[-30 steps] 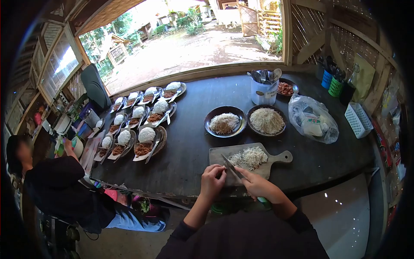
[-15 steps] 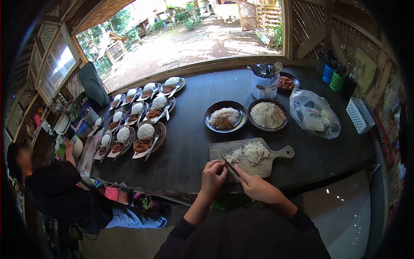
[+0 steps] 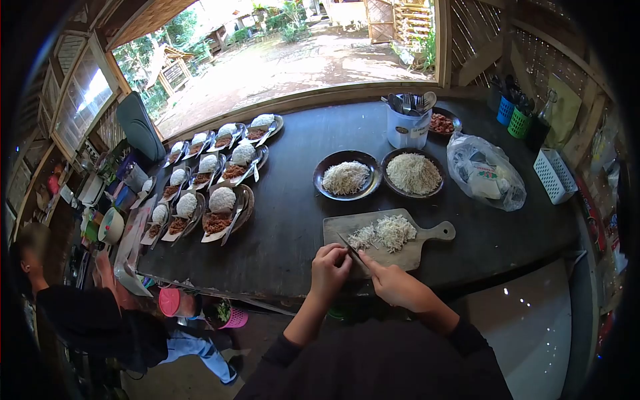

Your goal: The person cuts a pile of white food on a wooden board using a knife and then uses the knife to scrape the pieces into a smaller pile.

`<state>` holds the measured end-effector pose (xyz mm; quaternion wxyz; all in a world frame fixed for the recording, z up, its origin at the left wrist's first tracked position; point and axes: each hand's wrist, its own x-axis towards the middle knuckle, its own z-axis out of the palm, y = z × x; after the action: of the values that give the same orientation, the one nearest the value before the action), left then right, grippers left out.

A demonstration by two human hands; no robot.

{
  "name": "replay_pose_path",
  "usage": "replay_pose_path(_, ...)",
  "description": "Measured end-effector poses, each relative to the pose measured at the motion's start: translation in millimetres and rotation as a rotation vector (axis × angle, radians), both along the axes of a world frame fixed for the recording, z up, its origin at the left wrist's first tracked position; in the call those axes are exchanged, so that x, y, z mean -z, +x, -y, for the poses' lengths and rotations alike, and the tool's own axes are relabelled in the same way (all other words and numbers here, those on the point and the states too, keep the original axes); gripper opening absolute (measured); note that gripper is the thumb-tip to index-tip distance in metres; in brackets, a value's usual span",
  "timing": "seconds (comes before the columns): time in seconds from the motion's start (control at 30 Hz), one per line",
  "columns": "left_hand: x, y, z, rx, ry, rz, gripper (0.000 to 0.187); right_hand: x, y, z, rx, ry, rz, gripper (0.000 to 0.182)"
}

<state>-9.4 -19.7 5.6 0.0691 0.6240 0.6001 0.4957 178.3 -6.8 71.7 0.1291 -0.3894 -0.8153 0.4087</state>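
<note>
We grip the knife (image 3: 351, 253) in our right hand (image 3: 399, 287), left hand (image 3: 330, 267) pinning what remains uncut beside the shredded pile (image 3: 387, 233) on the board (image 3: 427, 250), two bowls (image 3: 347, 177) already full.

The table (image 3: 300, 227) is near-black. On it lies a pale grey-brown cutting board (image 3: 407, 250) bearing white shreds (image 3: 390, 232). Two dark brown bowls (image 3: 347, 175) hold off-white shreds. The plates (image 3: 223, 212) carry white rice mounds beside reddish-brown food. The utensil cup (image 3: 408, 128) is white, the bag (image 3: 487, 175) clear with white contents. A small dish (image 3: 443, 123) holds red pieces. One basket (image 3: 505, 110) is blue, one basket (image 3: 520, 124) green, and a slatted box (image 3: 553, 175) white. Both sleeves (image 3: 373, 360) are black. Below the table sits a pink bucket (image 3: 172, 301).
</note>
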Motion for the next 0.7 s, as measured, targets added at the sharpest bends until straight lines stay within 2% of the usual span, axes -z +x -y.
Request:
replay_pose_path(0.07, -3, 1, 1, 0.002, 0.004, -0.003, 0.013, -19, -5, 1, 0.034, -0.166, 0.099, 0.061)
replay_pose_path(0.2, -4, 0, 1, 0.005, 0.025, -0.044, 0.013, 2, -10, -5, 0.016, -0.047, 0.052, 0.061)
replay_pose_path(0.27, -2, 0, 1, 0.007, 0.032, -0.025, 0.012, -5, -9, -5, 0.067, -0.233, 0.029, 0.057)
replay_pose_path(0.3, -1, 0, 1, 0.005, 0.038, -0.029, 0.012, -8, -8, -4, 0.065, -0.228, 0.025, 0.057)
replay_pose_path(0.37, 2, 1, 2, 0.024, -0.042, 0.126, 0.013, -12, -2, -3, 0.131, -0.293, 0.026, 0.057)
replay_pose_path(0.7, 0, 1, 2, 0.011, -0.029, 0.052, 0.012, -13, 5, 6, 0.034, -0.272, 0.071, 0.058)
